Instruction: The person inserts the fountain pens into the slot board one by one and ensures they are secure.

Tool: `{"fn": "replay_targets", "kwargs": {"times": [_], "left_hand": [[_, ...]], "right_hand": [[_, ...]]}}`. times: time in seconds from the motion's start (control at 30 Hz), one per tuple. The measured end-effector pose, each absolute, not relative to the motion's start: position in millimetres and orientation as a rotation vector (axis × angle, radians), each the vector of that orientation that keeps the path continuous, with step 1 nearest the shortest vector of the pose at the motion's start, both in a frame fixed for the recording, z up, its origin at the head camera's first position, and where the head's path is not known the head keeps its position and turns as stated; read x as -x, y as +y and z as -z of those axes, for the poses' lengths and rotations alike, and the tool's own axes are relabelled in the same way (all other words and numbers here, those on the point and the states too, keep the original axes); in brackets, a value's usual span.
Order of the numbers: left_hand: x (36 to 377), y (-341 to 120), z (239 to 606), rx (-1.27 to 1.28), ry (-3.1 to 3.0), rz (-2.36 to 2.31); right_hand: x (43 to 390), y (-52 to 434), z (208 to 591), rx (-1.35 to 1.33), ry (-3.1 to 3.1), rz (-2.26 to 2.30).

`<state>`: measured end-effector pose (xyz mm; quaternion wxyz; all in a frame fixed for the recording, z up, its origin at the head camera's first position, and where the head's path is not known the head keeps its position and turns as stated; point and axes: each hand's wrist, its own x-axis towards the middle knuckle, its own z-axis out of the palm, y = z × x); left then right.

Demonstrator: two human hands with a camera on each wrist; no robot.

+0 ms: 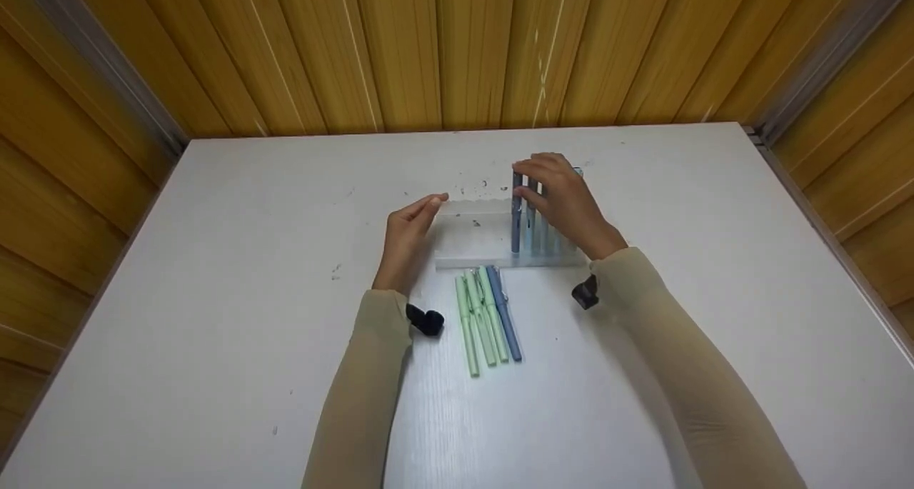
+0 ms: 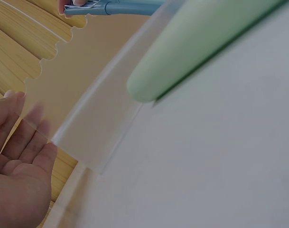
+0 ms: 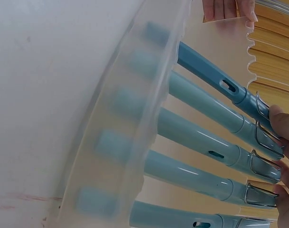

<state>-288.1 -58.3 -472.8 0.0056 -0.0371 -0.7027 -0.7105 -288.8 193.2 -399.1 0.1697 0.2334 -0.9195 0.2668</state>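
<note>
- Dark-blue capped pen (image 1: 515, 221): upright, clip end uppermost, in clear scalloped plastic stand (image 1: 468, 239), pinched by fingers of the right hand (image 1: 564, 193).
- Left hand (image 1: 409, 235): fingers gripping the stand's edge.
- Four lighter-blue pens (image 3: 201, 138) stand alongside; three pale-green pens (image 1: 467, 325) (plus one blue pen (image 1: 505, 314)) lie nearby.
- White bench (image 1: 214, 296), yellow slatted walls (image 1: 471, 53).

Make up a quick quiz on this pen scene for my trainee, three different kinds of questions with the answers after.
1. How many green pens lie on the table?
2. True or false: the right hand holds a dark blue pen that stands in the translucent stand.
3. In the head view, the loose blue pen lies: A, left of the green pens; B, right of them; C, between them.
Key: 1. Three. 2. True. 3. B.
</note>
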Motion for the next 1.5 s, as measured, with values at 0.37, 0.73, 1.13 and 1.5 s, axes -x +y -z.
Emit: {"fn": "replay_targets", "kwargs": {"times": [0.37,0.73,1.13,1.5], "left_hand": [[287.6,-57.9,472.9,0.089,-2.223,2.207],[287.2,-57.9,470.0,0.1,-2.227,2.199],[289.6,-58.8,472.3,0.134,-2.226,2.177],[286.3,-59.7,469.1,0.164,-2.229,2.166]], "right_hand": [[286.2,193.1,399.2,-0.634,-2.606,-0.776],[273.2,193.3,396.2,-0.736,-2.507,-0.869],[254.5,191.1,402.7,-0.859,-2.622,-1.121],[240.7,188.6,416.0,-0.742,-2.931,-1.284]]}}
